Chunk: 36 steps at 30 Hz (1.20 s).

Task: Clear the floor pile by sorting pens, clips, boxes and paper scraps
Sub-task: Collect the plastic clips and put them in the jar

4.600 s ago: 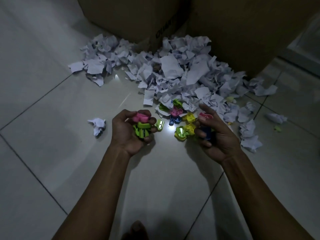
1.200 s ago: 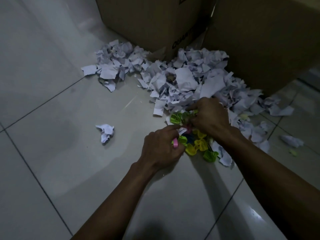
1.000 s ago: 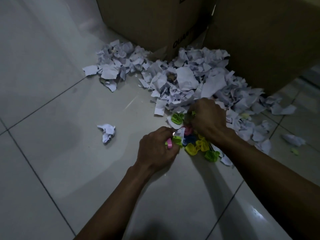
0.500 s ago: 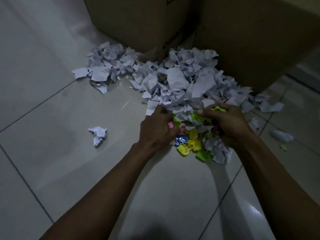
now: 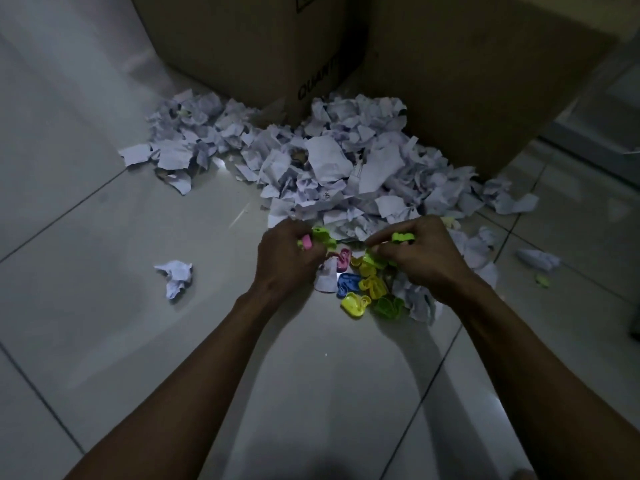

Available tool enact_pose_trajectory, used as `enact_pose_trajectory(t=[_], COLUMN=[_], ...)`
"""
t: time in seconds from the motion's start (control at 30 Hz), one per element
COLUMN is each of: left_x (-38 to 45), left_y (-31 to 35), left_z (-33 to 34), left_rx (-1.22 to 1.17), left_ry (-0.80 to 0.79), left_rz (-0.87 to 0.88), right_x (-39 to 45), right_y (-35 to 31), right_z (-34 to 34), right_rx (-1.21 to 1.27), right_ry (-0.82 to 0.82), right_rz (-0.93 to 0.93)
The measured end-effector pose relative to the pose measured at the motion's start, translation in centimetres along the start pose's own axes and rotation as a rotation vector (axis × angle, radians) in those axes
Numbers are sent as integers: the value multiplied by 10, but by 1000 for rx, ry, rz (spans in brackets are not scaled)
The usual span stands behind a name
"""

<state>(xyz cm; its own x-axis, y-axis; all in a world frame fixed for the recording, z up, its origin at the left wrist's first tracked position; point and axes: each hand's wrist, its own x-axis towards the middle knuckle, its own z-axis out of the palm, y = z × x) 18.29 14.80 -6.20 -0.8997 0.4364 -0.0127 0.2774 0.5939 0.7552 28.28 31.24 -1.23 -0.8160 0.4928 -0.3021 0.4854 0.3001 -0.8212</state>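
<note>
Two cardboard boxes (image 5: 263, 53) stand side by side well beyond both hands, against the far edge of the heap. The pile of torn paper scraps (image 5: 332, 168) spreads over the tiled floor (image 5: 104, 341) from the foot of those boxes down to the knuckles, its near fringe touching both hands. The left hand (image 5: 287, 259) is curled into a fist around a bunch of plastic clips, a pink clip (image 5: 306, 242) and a green clip (image 5: 323, 234) poking out past its thumb side. The right hand (image 5: 420, 256) is likewise closed around clips, a lime clip (image 5: 402, 237) showing above its fingers and another under its fingertips. Between and just nearer than the two fists lies a small cluster of loose clips (image 5: 363, 292) on the floor: blue, yellow, green and pink, touching one another and mixed with a few scraps. Well off to the left of the left hand sits one crumpled paper ball (image 5: 176, 277), apart from the heap. Off to the right of the right hand lies another crumpled scrap (image 5: 538, 259).
</note>
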Motion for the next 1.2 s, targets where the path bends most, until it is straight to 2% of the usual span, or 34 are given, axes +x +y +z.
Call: enact_pose_trajectory(t=[0.13,0.2,0.3,0.4,0.47,0.53,0.6,0.7,0.77,0.9,0.97,1.07,1.13,1.2], left_x=[0,-1,-7,-13,-15,-17,-18,-19,-19,-22,-23,-23,-24,-24], left_y=[1,1,2,-3,-9,-13,-16,-19,-19,-19,-18,-18,-21,-23], left_z=[-12,-17,-24,-27,-26,-25,-23,-23,-23,-22,-21,-22,-24,-27], left_rx=[-441,-671,-1036,-1232,-1282,-1323,-1355,-1358,-1367,-1363,-1359,-1353,-1347,-1340], left_ry=[77,102,96,-41,-145,-199,-217,-226,-235,-251,-256,-256,-249,-239], left_rz=[-222,-375,-624,-731,-758,-772,-774,-774,-771,-759,-754,-744,-735,-728], right_x=[11,13,15,15,12,11,10,9,6,17,24,28,28,26], right_y=[-4,-9,-19,-20,-15,-8,-6,-15,-23,-24,-22,-22,-26,-26], right_z=[11,15,15,12,13,15,17,17,17,24,28,30,28,22], right_rx=[-309,-295,174,696,896,983,954,770,490,-311,-495,-492,-266,38], right_ry=[-116,-153,-158,-233,-291,-300,-260,-212,-201,-115,-102,-132,-200,-253], right_rz=[-97,-114,74,309,369,398,420,388,307,32,-15,-22,70,238])
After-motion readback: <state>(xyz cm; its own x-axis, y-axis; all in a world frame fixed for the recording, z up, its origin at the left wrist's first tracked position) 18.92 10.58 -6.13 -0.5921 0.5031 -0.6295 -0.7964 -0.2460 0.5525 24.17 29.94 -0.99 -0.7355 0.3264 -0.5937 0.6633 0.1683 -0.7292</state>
